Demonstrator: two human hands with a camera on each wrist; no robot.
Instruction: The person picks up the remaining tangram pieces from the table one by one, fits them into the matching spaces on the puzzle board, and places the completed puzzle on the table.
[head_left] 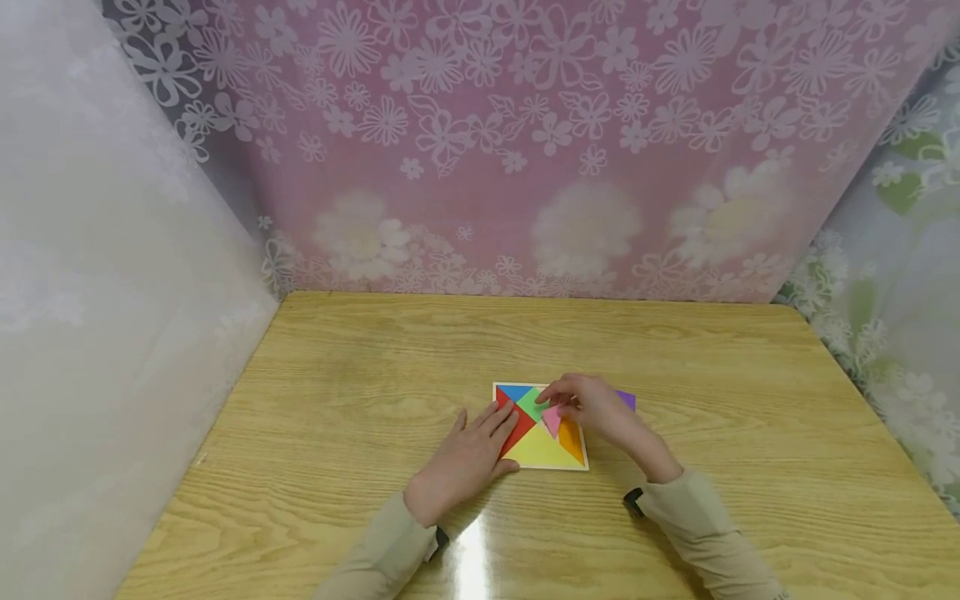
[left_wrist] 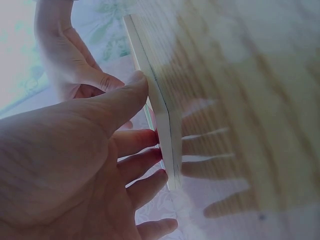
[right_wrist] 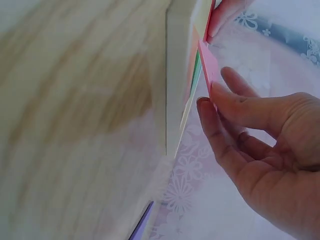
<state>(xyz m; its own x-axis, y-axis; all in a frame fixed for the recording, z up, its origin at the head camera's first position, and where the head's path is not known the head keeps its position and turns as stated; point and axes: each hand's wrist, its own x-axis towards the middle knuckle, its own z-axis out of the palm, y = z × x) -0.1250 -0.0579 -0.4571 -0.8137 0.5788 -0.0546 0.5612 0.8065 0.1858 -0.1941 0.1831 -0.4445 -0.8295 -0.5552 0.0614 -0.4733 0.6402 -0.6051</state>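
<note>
A tangram board [head_left: 551, 469] with a pale rim lies on the table. My left hand [head_left: 467, 457] rests on its left side, fingers extended over the red triangle [head_left: 520, 435]; the left wrist view shows the thumb against the board's edge [left_wrist: 159, 102]. Between thumb and fingertips, my right hand [head_left: 596, 408] pinches a pink tangram piece [head_left: 552, 422], tilted over the board's right part in the right wrist view [right_wrist: 209, 62]. Around it in the board are a green piece [head_left: 528, 403], a blue triangle [head_left: 514, 391], a yellow triangle [head_left: 538, 452] and an orange piece [head_left: 572, 442].
A purple piece [head_left: 627, 400] lies on the wooden table [head_left: 360, 375] to the right of the board, partly hidden by my right hand. Flowered cloth [head_left: 465, 208] hangs behind the table and along both sides.
</note>
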